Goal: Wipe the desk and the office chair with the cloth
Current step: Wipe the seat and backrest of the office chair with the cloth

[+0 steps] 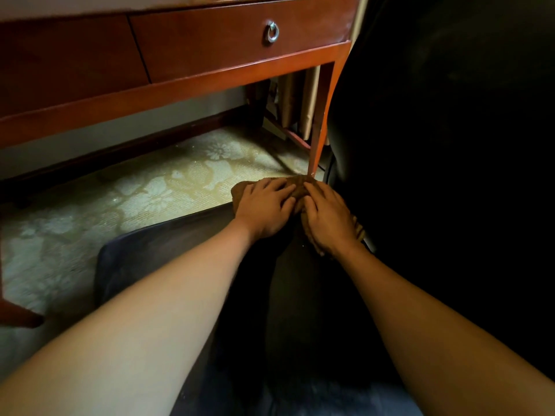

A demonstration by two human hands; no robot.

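Observation:
A brown cloth point(295, 187) lies on the far corner of the dark office chair seat point(156, 250), where the seat meets the black backrest point(435, 130). My left hand point(264, 210) presses flat on the cloth with fingers spread. Beside it, my right hand point(329, 219) also rests on the cloth, its fingers curled over the fabric. Most of the cloth is hidden under both hands. The reddish wooden desk point(210, 76) stands just behind the chair, its slim leg point(322, 139) coming down close to the cloth.
A desk drawer with a metal ring pull point(271, 32) faces me. Patterned pale carpet point(135, 190) lies under the desk, with a dark baseboard behind it. Wooden slats and beige panels point(295, 109) stand behind the desk leg. Another reddish wooden piece point(18, 316) sits at far left.

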